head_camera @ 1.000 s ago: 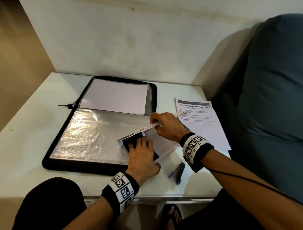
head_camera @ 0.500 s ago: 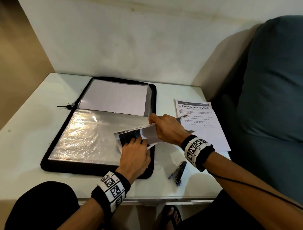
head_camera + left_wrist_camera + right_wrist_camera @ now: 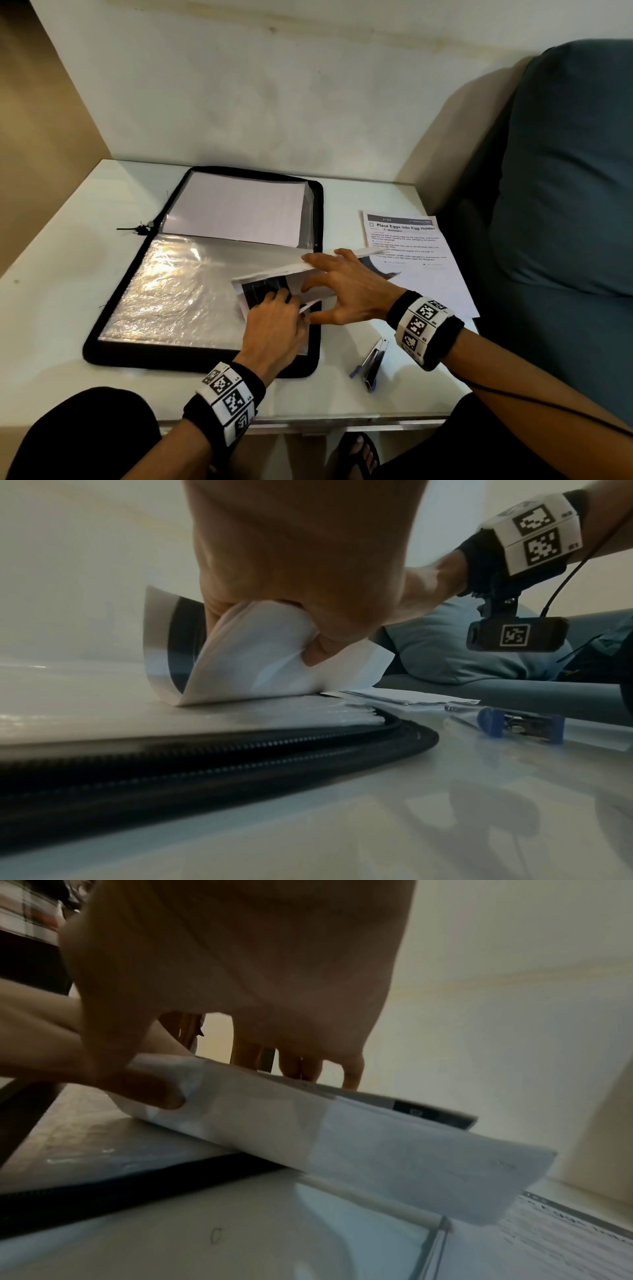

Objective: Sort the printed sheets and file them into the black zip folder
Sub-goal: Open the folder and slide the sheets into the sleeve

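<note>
The black zip folder point(image 3: 191, 363) lies open on the white table point(image 3: 51, 325), clear sleeves up, with a blank white sheet point(image 3: 236, 209) in its far half. A bundle of printed sheets point(image 3: 263, 282) hangs over the folder's near right corner. My left hand point(image 3: 277, 308) pinches the curled lower edge of the sheets point(image 3: 260, 664). My right hand point(image 3: 318, 291) holds the bundle from the right, fingers spread on top and thumb beneath, as the right wrist view shows on the sheets point(image 3: 377, 1145). The sheets' text is hidden.
A printed page headed "Place Eggs into Egg Holder" point(image 3: 414, 260) lies right of the folder. A blue and metal stapler point(image 3: 370, 366) sits near the table's front edge. A grey-blue sofa cushion point(image 3: 565, 205) borders the right; walls close off the back and left.
Both hands carried the bundle leftward from the table onto the folder's near right corner. The right hand's fingers spread out over the top sheet.
</note>
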